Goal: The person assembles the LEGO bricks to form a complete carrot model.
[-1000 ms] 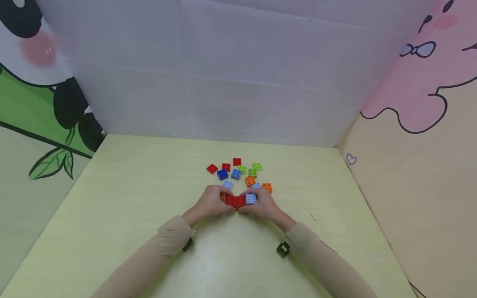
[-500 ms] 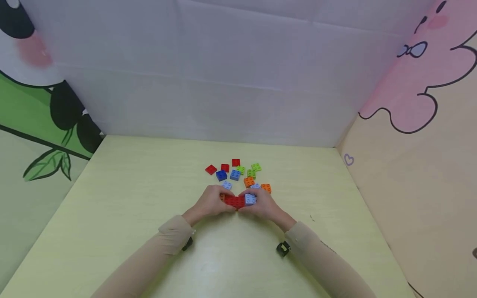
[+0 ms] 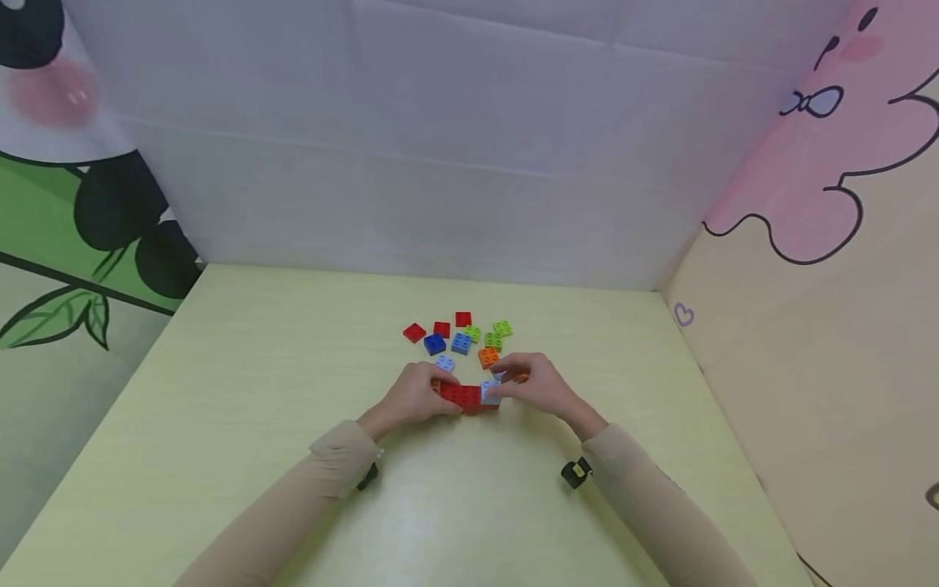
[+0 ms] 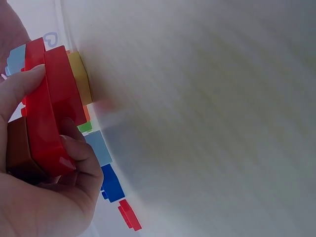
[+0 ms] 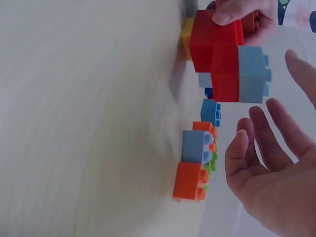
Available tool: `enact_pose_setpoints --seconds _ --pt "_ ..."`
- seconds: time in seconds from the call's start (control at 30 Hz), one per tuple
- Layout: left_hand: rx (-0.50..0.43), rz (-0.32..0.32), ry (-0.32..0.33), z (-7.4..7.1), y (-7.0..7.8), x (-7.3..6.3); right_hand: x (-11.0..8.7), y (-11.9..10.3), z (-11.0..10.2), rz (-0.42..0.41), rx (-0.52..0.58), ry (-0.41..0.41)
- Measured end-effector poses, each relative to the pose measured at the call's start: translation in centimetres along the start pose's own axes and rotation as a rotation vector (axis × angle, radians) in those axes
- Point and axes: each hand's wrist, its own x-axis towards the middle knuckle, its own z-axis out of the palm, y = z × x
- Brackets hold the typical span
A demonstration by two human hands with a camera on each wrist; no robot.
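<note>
My left hand grips a small build of toy building bricks by its left end, thumb on the near side. In it a long red brick lies over a shorter red brick, with a yellow brick lowest. A light blue brick sits on the right end of the long red brick, and a brown-orange brick is at the left end, partly covered by the hand. Beside the light blue brick my right hand holds nothing; its fingers are spread and loosely bent, apart from the build in the right wrist view.
Loose bricks lie just beyond the hands: several red ones, a dark blue one, a mid-blue one, several lime green ones, light blue and orange. A white backdrop stands behind the table.
The right hand has let go of the build's right end and moved off to the right, its fingers opening. The left hand keeps its grip in about the same place.
</note>
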Motion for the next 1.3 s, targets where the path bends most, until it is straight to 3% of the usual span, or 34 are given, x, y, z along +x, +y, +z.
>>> enact_pose_setpoints --seconds 0.23,0.43,0.67,1.1,1.3 --pt "-0.008 -0.037 0.004 0.4 0.0 0.2 0.5 0.5 -1.7 0.032 -0.035 0.101" --pt "-0.018 -0.047 0.005 0.4 0.3 0.3 0.8 1.0 -2.6 0.075 0.013 0.159" --pt "0.003 -0.065 0.001 0.4 0.6 0.3 0.9 2.2 -3.2 0.121 -0.051 0.236" --pt "0.019 -0.044 0.002 0.6 0.9 0.2 0.9 4.7 -3.9 0.231 0.001 0.188" --pt "0.024 -0.042 -0.004 0.7 0.8 0.2 1.0 5.4 -3.4 0.245 -0.031 0.169"
